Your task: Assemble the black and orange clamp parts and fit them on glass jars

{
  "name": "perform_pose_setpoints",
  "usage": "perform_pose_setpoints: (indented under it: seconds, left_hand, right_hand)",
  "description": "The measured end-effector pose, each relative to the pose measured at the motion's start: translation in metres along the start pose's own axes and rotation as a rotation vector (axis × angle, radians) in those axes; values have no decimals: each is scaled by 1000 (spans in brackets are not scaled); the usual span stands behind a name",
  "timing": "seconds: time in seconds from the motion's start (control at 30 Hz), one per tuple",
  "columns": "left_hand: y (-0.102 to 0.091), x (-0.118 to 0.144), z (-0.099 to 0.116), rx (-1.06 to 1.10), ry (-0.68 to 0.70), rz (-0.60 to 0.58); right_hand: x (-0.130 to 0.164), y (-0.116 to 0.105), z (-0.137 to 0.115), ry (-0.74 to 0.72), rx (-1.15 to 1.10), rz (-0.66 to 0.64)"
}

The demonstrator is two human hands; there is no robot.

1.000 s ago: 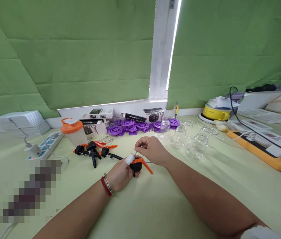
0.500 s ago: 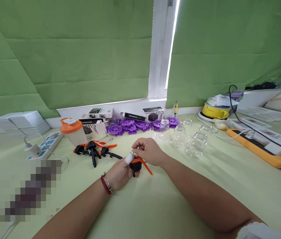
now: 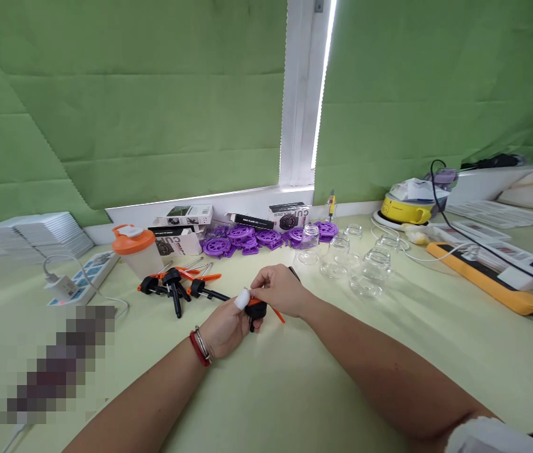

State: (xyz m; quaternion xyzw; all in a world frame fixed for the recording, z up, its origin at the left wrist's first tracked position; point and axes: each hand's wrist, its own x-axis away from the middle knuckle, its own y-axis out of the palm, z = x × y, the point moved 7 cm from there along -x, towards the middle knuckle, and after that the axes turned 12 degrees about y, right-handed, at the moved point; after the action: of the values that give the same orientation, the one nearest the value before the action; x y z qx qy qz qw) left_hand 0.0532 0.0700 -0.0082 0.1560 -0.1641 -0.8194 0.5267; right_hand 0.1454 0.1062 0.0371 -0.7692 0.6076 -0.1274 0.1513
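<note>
My left hand (image 3: 226, 327), its thumb wrapped in white, is closed around a black round part (image 3: 257, 310) above the table. An orange arm (image 3: 278, 316) slants down from that part to the right. My right hand (image 3: 278, 289) is pinched at the top of the same piece, and its fingertips hide what they grip there. A thin black end (image 3: 294, 273) shows just behind my right hand. To the left lie several similar black pieces (image 3: 172, 283) with stems, along with orange arms (image 3: 207, 277) and metal rods.
Purple wheel-shaped parts (image 3: 242, 238) lie along the back near cup holder boxes (image 3: 179, 244). Several clear glass vessels (image 3: 367, 274) stand to the right. An orange-lidded shaker (image 3: 136, 248) is at left, by a white power strip (image 3: 87, 277). An orange power strip (image 3: 488, 280) lies far right.
My right hand has turned and lowered a little over the black and orange piece. The thin metal bit under its fingers is now hidden, and a black end shows behind it.
</note>
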Motion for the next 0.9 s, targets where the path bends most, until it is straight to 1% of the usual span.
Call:
perform_pose_setpoints:
  seconds: [0.07,0.17,0.3,0.37,0.43,0.53,0.6,0.67,0.73,0.83,0.9]
  left_hand:
    - [-2,0,-1,15,-13,2]
    - [-5,-1,-2,42,-9,12]
    - [-6,-2,-1,84,3,6]
    - [-6,-2,0,96,13,0]
    - [-5,-3,1,99,14,0]
    - [-6,-3,1,106,7,3]
    - [-8,-3,2,99,11,-2]
    - [-12,-4,6,46,43,-15]
    - [-13,-4,11,-77,77,-58]
    - [-7,-2,16,-309,64,-188]
    - [0,0,18,-398,53,-247]
  right_hand:
    - [-3,3,5,18,-4,-39]
    - [-3,7,5,-9,46,-101]
    - [3,8,-5,-109,114,-147]
    - [8,10,-11,-156,154,-219]
    - [12,13,-15,-202,265,-265]
    - [17,11,-23,-291,471,-222]
    - [19,11,-27,-340,538,-200]
    - [22,13,-30,-392,571,-197]
    - [25,15,-34,-447,608,-197]
    - [29,20,-34,-514,682,-212]
    - [32,26,-33,-573,747,-224]
